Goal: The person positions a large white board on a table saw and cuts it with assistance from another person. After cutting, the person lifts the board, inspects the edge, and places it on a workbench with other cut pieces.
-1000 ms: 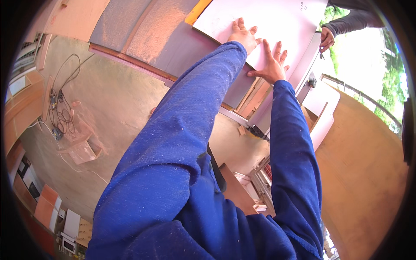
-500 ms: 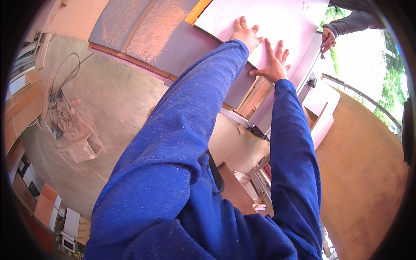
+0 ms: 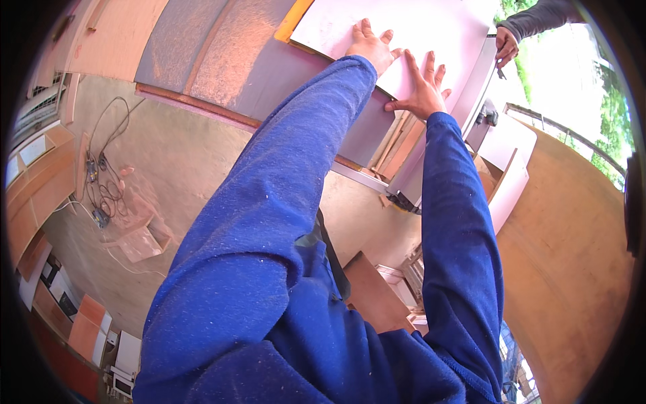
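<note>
A large white panel lies on the grey-topped worktable, with a yellow strip along its left edge. My left hand rests on the panel near its front edge, fingers spread. To its right, my right hand also presses on the panel with outstretched fingers, its thumb at the front edge. Neither hand grips anything. At the upper right another person's hand holds a small dark object that I cannot make out.
Cables and an open box-like wooden piece lie on the floor at left. A large curved tan board stands at my right. A dark tool sits beyond my right hand. Cabinet parts stand at lower left.
The view has shifted slightly, so the table and floor things sit a little differently. Both my hands stay spread on the panel. The other person's hand remains beside the table's far right end.
</note>
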A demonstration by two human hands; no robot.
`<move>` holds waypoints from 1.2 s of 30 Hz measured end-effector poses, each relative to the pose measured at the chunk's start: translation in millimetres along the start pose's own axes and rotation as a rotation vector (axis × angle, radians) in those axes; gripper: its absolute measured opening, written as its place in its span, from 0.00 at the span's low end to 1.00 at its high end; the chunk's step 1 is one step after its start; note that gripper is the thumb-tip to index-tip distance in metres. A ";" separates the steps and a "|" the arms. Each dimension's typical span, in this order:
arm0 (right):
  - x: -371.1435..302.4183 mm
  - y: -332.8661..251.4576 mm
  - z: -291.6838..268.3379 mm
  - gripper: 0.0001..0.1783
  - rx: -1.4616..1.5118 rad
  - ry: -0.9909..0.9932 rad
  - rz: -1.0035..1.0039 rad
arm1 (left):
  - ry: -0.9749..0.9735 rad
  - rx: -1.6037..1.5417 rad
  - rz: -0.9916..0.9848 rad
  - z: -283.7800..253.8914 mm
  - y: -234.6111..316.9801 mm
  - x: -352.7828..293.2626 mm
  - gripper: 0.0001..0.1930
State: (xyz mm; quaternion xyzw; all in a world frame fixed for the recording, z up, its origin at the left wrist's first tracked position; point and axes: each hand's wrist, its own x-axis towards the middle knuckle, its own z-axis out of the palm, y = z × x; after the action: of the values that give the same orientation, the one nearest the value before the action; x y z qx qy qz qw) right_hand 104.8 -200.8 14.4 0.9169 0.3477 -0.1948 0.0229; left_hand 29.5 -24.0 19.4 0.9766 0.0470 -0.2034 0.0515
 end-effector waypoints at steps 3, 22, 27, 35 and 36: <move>1.7 1.9 0.2 0.84 0.006 -0.002 0.003 | -0.003 0.020 -0.003 -1.4 -0.2 -0.1 0.44; 14.4 11.0 1.2 0.85 -0.010 0.031 -0.005 | 0.077 0.026 -0.044 10.6 0.1 24.8 0.41; 17.5 12.4 1.4 0.84 -0.002 0.038 -0.001 | 0.082 0.034 -0.047 10.2 -0.5 28.2 0.43; 23.6 15.5 0.2 0.84 0.009 0.053 0.005 | 0.078 0.072 -0.044 7.5 -1.4 35.6 0.44; 24.5 15.8 -0.4 0.84 0.005 0.055 0.003 | 0.091 0.066 -0.050 7.4 -1.4 36.2 0.44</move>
State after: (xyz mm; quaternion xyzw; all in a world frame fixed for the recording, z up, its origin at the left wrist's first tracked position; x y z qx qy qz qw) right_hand 131.8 -197.3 4.2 0.9224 0.3464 -0.1704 0.0114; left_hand 59.4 -20.9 -2.0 0.9846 0.0669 -0.1613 0.0118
